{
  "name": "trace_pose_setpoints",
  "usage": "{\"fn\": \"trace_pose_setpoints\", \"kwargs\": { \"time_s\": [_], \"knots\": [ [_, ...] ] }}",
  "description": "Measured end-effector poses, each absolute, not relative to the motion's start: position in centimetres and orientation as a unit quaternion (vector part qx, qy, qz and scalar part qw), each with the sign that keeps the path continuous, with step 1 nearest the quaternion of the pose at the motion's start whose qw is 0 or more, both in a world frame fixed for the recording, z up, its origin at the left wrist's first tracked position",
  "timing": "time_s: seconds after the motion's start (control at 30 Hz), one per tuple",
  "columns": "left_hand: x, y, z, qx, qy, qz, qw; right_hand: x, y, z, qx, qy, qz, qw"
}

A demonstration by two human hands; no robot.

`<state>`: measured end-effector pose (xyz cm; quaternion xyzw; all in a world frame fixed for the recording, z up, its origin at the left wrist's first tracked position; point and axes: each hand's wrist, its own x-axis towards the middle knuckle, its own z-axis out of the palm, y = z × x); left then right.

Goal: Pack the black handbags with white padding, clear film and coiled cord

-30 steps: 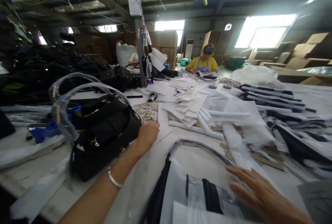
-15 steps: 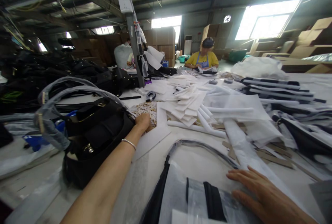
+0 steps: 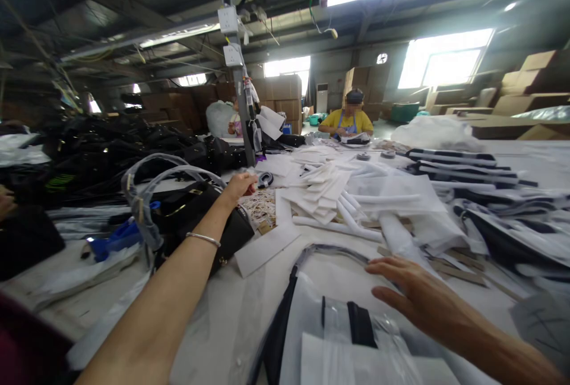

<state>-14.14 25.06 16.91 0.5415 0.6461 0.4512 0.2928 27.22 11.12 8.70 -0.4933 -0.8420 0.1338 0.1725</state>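
My left hand (image 3: 240, 186) is lifted above a pile of small tan loops or strips (image 3: 262, 207). Its fingers are closed in a pinch; anything between them is too small to make out. Just under that wrist stands a black handbag (image 3: 178, 210), its handles (image 3: 149, 198) wrapped in clear plastic. In front of me lies another dark bag (image 3: 284, 319), covered with white sheet and clear film, its wrapped handle (image 3: 329, 248) arching away from me. My right hand (image 3: 401, 281) hovers over or rests on that handle's right side, fingers stretched out and thumb apart.
Stacked white sheets (image 3: 318, 192) and white rolls (image 3: 356, 230) cover the table's middle. Dark wrapped pieces (image 3: 458, 165) lie at right. A blue tool (image 3: 111, 239) sits at left, near another person's hand (image 3: 5, 202). A co-worker in yellow (image 3: 347, 120) sits across, beyond a post (image 3: 243, 100).
My left hand has risen from the tan pile and moved slightly away from me. My right hand has shifted left and forward to the bag's handle. The camera view has tilted up.
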Motion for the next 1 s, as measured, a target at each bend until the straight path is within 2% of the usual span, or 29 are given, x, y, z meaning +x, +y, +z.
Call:
{"fn": "trace_pose_setpoints", "kwargs": {
  "time_s": [0.17, 0.3, 0.37, 0.5, 0.7, 0.87, 1.0],
  "knots": [
    [-10.1, 20.2, 18.6, 0.632, 0.541, 0.412, 0.372, 23.7, 9.9, 12.5, -0.499, -0.769, 0.235, 0.323],
    [-5.4, 15.2, 19.9, 0.718, 0.457, 0.333, 0.407, 19.8, 9.0, 15.2, -0.411, -0.624, 0.465, 0.475],
    [-3.4, 13.0, 20.6, 0.76, 0.415, 0.307, 0.395, 18.2, 8.7, 16.2, -0.333, -0.551, 0.571, 0.509],
    [-1.0, 10.6, 20.8, 0.767, 0.393, 0.335, 0.38, 16.9, 8.1, 17.1, -0.289, -0.518, 0.653, 0.471],
    [-0.2, 9.8, 17.7, 0.669, 0.33, 0.462, 0.479, 17.8, 7.0, 17.2, -0.344, -0.549, 0.648, 0.401],
    [1.5, 8.2, 13.8, 0.673, 0.206, 0.317, 0.636, 18.4, 6.9, 17.7, -0.324, -0.512, 0.657, 0.448],
    [2.5, 7.5, 11.5, 0.626, 0.221, 0.259, 0.702, 19.8, 7.5, 17.6, -0.386, -0.529, 0.6, 0.46]
  ]
}}
